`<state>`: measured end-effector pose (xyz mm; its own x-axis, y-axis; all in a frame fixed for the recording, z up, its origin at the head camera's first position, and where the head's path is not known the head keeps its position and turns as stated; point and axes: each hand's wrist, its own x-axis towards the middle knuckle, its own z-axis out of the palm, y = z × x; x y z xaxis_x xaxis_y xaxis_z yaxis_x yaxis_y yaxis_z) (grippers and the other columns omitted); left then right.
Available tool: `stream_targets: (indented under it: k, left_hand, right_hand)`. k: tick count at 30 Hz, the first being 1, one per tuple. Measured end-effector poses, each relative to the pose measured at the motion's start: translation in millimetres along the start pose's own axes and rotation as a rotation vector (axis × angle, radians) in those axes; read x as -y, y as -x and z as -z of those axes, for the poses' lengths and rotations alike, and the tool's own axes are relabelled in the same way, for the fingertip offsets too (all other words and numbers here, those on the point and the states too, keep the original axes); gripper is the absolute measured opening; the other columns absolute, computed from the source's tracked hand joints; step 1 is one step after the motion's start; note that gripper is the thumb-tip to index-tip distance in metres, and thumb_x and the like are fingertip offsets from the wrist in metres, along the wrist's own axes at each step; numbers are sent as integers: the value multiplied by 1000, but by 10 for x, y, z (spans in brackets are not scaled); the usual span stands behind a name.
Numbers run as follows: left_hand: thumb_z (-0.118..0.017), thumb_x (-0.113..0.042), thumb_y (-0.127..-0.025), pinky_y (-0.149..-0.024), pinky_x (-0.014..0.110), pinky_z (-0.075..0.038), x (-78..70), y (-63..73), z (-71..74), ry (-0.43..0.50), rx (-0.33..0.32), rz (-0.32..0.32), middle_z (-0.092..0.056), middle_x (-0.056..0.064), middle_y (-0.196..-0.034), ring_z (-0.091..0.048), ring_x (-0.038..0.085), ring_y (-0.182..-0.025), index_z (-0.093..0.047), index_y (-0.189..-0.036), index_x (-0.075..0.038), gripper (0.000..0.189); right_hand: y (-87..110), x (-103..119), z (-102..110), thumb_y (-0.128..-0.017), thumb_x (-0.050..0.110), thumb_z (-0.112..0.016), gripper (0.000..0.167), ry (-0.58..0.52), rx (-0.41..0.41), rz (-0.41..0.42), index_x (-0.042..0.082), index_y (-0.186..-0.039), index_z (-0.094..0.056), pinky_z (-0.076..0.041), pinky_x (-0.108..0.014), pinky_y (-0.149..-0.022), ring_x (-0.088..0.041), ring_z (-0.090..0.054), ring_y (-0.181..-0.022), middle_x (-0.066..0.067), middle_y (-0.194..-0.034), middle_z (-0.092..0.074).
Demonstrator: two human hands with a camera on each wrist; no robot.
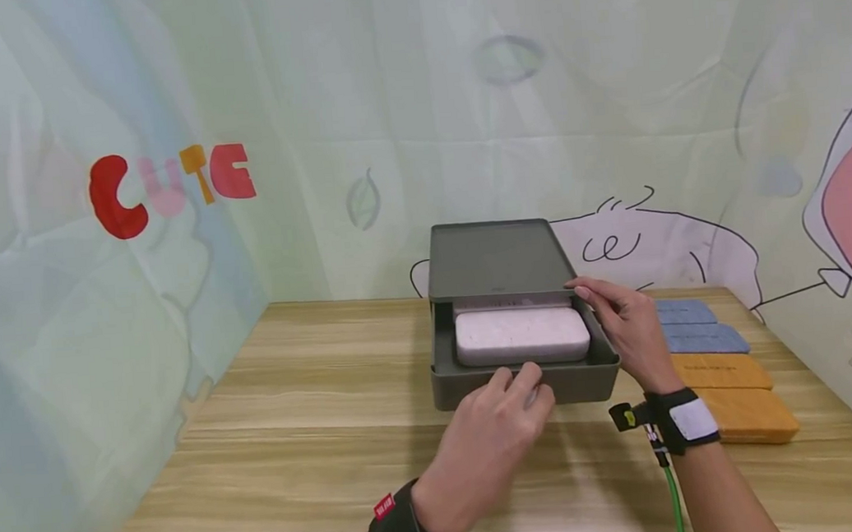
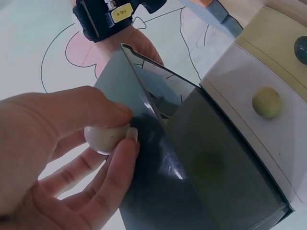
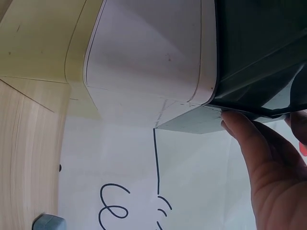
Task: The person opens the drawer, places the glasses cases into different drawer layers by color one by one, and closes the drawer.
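A small cabinet of drawers stands before me, its grey top (image 1: 499, 257) reaching back from a pulled-out dark grey drawer (image 1: 523, 387). In that drawer lies a pinkish-white rounded block (image 1: 522, 335), with part of a second behind it under the top. My left hand (image 1: 482, 435) is at the drawer front; in the left wrist view its thumb and finger pinch a whitish round knob (image 2: 103, 139). My right hand (image 1: 634, 330) holds the cabinet's right front corner with thumb and fingertip. In the right wrist view, its fingers (image 3: 252, 143) lie along the side edge.
Below the dark drawer are a white drawer (image 2: 235, 110) with an olive knob (image 2: 267, 102) and a yellow drawer (image 2: 271, 43). Right of the cabinet, blue pads (image 1: 706, 339) and orange pads (image 1: 748, 415) lie on the wooden table (image 1: 297, 440). A printed curtain (image 1: 387, 137) hangs behind.
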<state>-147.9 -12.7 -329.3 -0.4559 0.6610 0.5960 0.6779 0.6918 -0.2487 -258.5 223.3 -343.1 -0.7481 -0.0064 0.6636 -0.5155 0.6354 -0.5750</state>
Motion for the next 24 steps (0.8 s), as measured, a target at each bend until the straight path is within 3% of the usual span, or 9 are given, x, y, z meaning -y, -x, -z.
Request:
stream_targets:
  k: [8,24]
  left_hand:
    - [-74,-1,-86,-71,22,-57,33,-14,-64,4,-9,17,-62,-1,-111,-60,12,-84,-70,-104,-15,23]
    - [-72,4,-85,-74,24,-57,124,-45,-168,77,-18,52,-60,2,-113,-61,13,-88,-69,-111,-13,31]
  right_hand:
    - [7,-10,13,-106,21,-54,27,33,26,9,12,-121,-74,-31,-24,-51,-9,-39,-57,-10,-91,-69]
    - [13,-11,51,-107,24,-51,28,-11,72,-12,17,-124,-72,-31,-25,-49,-9,-36,-55,-6,-76,-55]
